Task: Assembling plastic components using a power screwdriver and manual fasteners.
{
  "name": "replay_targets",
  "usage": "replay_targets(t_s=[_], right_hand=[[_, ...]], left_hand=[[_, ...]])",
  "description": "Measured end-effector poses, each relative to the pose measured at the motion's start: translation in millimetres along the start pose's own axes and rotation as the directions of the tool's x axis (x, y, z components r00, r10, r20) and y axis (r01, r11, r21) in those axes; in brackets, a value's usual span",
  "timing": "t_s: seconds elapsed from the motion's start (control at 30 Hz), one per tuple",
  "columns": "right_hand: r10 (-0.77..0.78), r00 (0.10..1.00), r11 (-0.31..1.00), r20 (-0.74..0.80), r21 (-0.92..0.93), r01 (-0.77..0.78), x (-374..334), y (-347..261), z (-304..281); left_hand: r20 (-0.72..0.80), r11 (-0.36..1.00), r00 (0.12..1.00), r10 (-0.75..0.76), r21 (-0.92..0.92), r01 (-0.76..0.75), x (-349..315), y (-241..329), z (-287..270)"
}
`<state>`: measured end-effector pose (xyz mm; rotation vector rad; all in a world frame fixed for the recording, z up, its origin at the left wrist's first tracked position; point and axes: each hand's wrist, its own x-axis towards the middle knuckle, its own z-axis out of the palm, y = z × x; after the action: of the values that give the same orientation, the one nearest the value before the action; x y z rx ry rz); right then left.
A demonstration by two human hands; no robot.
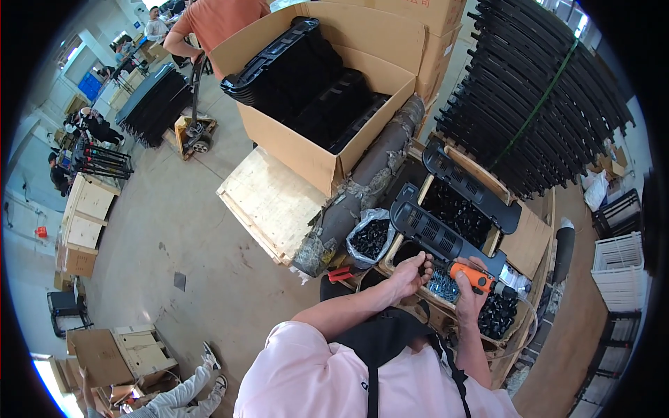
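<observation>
My right hand (472, 296) is wrapped round an orange and black electric screwdriver (477, 279), whose dark nose points left. Just off that nose, the closed fingers of my left hand (412, 273) pinch together; whatever is in them is too small to make out. A black slotted plastic panel (439, 235) lies across the parts trays right beyond both hands. Farther back rests a second, similar black panel (474, 184). Silvery screws (444, 285) fill a tray below the screwdriver, and small black plastic parts (496, 317) fill one beside my right wrist.
A bag of small black parts (371, 239) stands left of the trays, near a red-handled tool (341, 274). Beyond is a carton (293, 153) of black panels next to a wrapped roll (348, 209). Strapped black frames (529, 97) tower at right. Other people are farther off.
</observation>
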<state>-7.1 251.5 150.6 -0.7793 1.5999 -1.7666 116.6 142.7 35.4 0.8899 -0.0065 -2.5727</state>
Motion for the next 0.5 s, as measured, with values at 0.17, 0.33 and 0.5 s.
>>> replay_targets(t_s=[0.17, 0.33, 0.5], right_hand=[[0.004, 0.999, 0.997, -0.036, -0.076, -0.007, -4.6, -2.7, 3.2], [0.007, 0.999, 0.995, -0.031, -0.099, -0.01, -4.5, -1.0, 6.0], [0.0, 1.0, 0.993, -0.003, -0.116, 0.0, -7.3, 1.4, 9.4]], left_hand=[[0.025, 0.999, 0.999, -0.031, 0.026, 0.031, 2.3, -1.0, -4.0], [0.045, 0.994, 0.994, -0.097, 0.062, 0.094, 1.3, 6.9, -11.4], [-0.019, 0.987, 0.991, -0.131, 0.088, 0.132, 3.7, 4.3, -8.3]])
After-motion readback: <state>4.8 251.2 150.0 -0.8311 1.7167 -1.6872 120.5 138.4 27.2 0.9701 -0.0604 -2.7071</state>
